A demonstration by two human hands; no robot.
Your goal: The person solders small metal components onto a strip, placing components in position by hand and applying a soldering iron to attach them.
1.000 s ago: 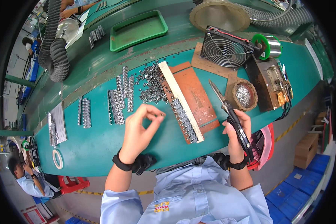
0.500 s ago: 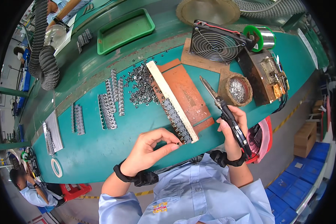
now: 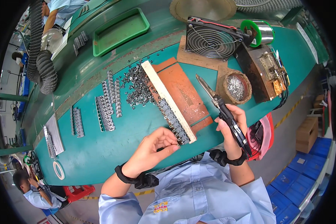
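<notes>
My right hand [image 3: 233,125] holds a soldering iron [image 3: 227,115] like a pen, its metal tip pointing up and left over the brown board [image 3: 183,95]. My left hand [image 3: 155,147] is at the near end of a row of small grey and black parts [image 3: 173,121], with thumb and fingers curled together. Whatever may lie between those fingertips is too small to make out. The row runs along the left side of a pale wooden strip [image 3: 168,100], which lies on the board. Beyond it is a heap of small metal pieces [image 3: 138,84].
Strips of metal parts [image 3: 108,106] lie left of the heap. Behind are a green tray [image 3: 119,31] and a fan [image 3: 212,43]. At right stand a round pot with silvery scraps [image 3: 235,87], a solder spool [image 3: 263,33] and a rusty metal box [image 3: 254,74]. Another person [image 3: 37,188] sits far left.
My left hand pinched a small dark part beside the strip's near end; now its fingers are curled closer against the row's end. My right hand keeps the soldering iron nearly where it was.
</notes>
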